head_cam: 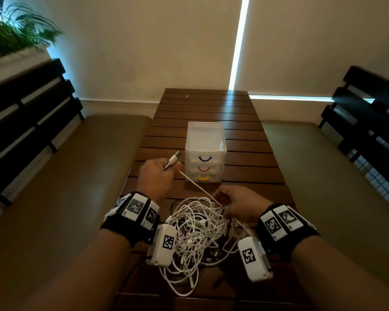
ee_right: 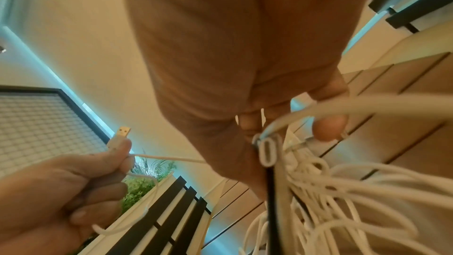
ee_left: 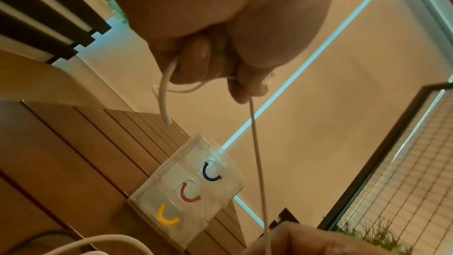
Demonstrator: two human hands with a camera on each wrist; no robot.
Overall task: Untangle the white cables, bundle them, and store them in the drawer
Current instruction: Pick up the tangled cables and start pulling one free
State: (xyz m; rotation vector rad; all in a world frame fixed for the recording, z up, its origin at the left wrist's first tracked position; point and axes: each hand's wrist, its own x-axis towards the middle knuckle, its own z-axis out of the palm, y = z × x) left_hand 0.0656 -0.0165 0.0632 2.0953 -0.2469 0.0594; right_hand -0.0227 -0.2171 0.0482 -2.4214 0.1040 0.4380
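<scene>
A tangle of white cables (head_cam: 195, 232) lies on the wooden table (head_cam: 245, 122) between my wrists. My left hand (head_cam: 160, 173) is raised left of the drawer unit and grips one white cable near its USB plug (head_cam: 175, 158); that strand (head_cam: 198, 187) runs taut down to the pile. In the left wrist view the left hand (ee_left: 220, 61) curls round the strand (ee_left: 257, 152). My right hand (head_cam: 236, 205) rests on the pile's right side with fingers curled into the cables (ee_right: 331, 191). The clear three-drawer unit (head_cam: 206, 151) stands behind, all drawers closed.
Cushioned benches (head_cam: 76, 176) flank the table on both sides, with dark slatted backrests (head_cam: 27, 122). A plant (head_cam: 14, 34) stands at the far left. A black cable (ee_right: 272, 210) runs through the white pile. The table's far half is bare wood.
</scene>
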